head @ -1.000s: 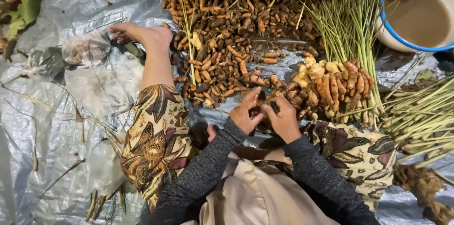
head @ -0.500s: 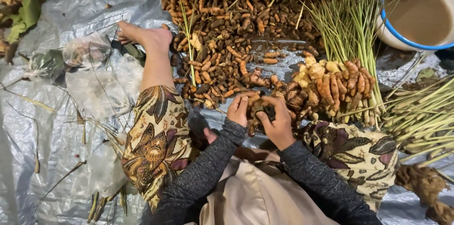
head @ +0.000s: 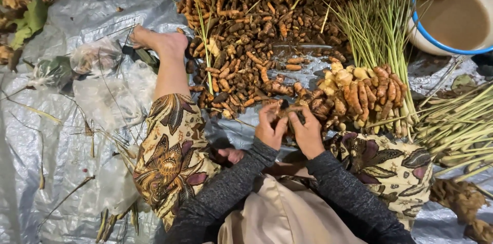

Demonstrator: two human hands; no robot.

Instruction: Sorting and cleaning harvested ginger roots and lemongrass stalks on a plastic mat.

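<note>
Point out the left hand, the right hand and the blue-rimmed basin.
left hand [head: 270,130], head view, on the back of the hand.
right hand [head: 307,133], head view, on the back of the hand.
blue-rimmed basin [head: 422,42], head view, on its white outer wall at the left.

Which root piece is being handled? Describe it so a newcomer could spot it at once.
Start at the big heap of orange-brown roots on the grey plastic sheet, then drop to its near edge, just above the person's lap. There the left hand and right hand meet around one small dark root piece. It alone is pinched between fingers; every other root lies loose on the sheet.
</note>
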